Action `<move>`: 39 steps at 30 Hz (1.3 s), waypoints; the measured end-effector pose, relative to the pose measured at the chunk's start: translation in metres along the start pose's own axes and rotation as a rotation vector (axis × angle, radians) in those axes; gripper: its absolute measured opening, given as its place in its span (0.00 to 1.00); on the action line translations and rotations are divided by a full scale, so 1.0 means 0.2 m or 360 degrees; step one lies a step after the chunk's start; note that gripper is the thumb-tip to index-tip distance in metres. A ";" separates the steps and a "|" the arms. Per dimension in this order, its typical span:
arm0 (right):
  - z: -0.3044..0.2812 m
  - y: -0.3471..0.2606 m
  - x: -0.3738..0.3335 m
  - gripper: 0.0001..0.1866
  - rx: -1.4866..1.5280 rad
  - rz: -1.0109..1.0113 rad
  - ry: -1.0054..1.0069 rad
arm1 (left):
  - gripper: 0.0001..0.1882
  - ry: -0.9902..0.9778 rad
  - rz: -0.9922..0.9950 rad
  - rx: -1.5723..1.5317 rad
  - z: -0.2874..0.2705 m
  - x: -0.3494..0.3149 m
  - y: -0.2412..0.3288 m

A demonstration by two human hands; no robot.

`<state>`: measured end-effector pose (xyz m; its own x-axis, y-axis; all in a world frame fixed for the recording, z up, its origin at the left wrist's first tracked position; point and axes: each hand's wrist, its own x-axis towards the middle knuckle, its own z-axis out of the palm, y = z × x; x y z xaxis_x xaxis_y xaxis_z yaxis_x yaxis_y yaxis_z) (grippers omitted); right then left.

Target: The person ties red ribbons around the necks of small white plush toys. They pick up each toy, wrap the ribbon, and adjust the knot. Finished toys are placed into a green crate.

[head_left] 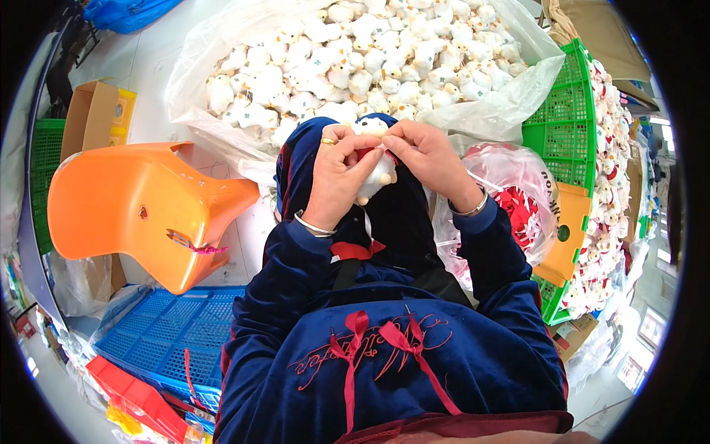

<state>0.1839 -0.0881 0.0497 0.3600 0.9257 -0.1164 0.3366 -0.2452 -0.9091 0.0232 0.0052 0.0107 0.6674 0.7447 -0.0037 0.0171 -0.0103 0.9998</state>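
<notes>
Near the upper middle of the frame, both hands meet over a small white plush toy [377, 185], which is held above the lap with its head toward the top edge and a bit of red fabric [363, 153] at its neck. The left hand [336, 177], a ring [328, 140] on one finger, is partly closed, its bent fingers and thumb gripping the toy from the left side. The right hand [429, 159] comes in from the right with its fingers curled and its thumb and forefinger pinched together at the toy's neck (whatever sits between those fingertips is too small to make out). Beyond the hands, a heap of similar white toys [370, 66] fills a clear plastic sheet [510, 118] across the top of the frame. At right centre, a translucent bag [510, 159] with red pieces [519, 214] inside lies near the right forearm, beside a green crate [558, 111]. An orange chair [126, 192] stands at the left, above a blue crate [166, 333] at lower left.
</notes>
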 end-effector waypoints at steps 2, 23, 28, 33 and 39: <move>-0.02 -0.02 0.00 0.10 -0.0068 -0.0008 -0.0074 | 0.07 -0.0021 0.0108 -0.0019 0.01 0.00 -0.03; -0.17 0.10 0.09 0.13 -0.0198 0.0144 -0.0457 | 0.06 -0.0047 0.0165 -0.0231 0.00 -0.04 -0.11; -0.21 0.03 0.05 0.17 -0.0014 0.0117 -0.0449 | 0.05 -0.0080 0.0057 -0.0174 -0.03 -0.04 -0.08; -0.34 0.04 0.00 0.27 0.0228 0.0083 -0.0586 | 0.05 -0.0093 -0.0002 -0.0172 -0.04 -0.04 -0.07; -0.34 0.08 -0.01 0.30 0.0423 0.0443 -0.0536 | 0.05 -0.0126 0.0037 -0.0118 -0.04 -0.04 -0.08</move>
<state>0.2484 -0.1136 0.0627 0.0898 0.8878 -0.4514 0.0192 -0.4547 -0.8904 0.0123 0.0048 -0.0044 0.7237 0.6898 0.0208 -0.0520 0.0244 0.9983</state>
